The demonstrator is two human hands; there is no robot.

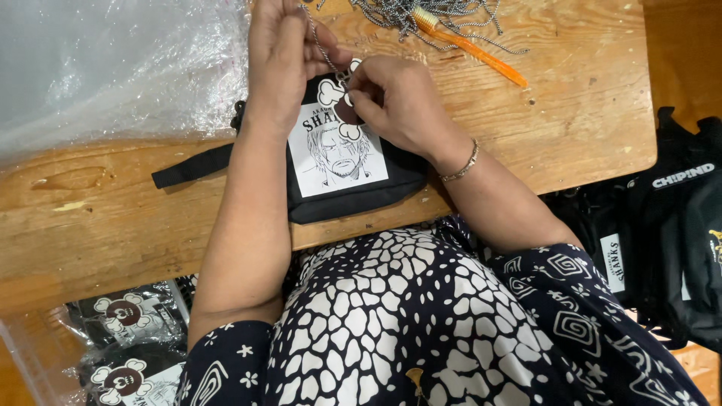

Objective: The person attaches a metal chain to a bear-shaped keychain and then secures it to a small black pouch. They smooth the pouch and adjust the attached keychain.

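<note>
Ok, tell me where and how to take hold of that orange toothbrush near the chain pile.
Grip the orange toothbrush on its bare handle, toward the lower-right end, coming from above with fingers across its width. It lies flat on the wooden table, running diagonally. The bristle end sits among the ball chains, so it is probably harder to pinch cleanly. Both hands are at the black pouch.

warm indoor light, even — sharp focus, glare on plastic sheet [113, 68], soft shadows

Orange toothbrush [470, 46] (beside loose chains [421, 13]).
</note>
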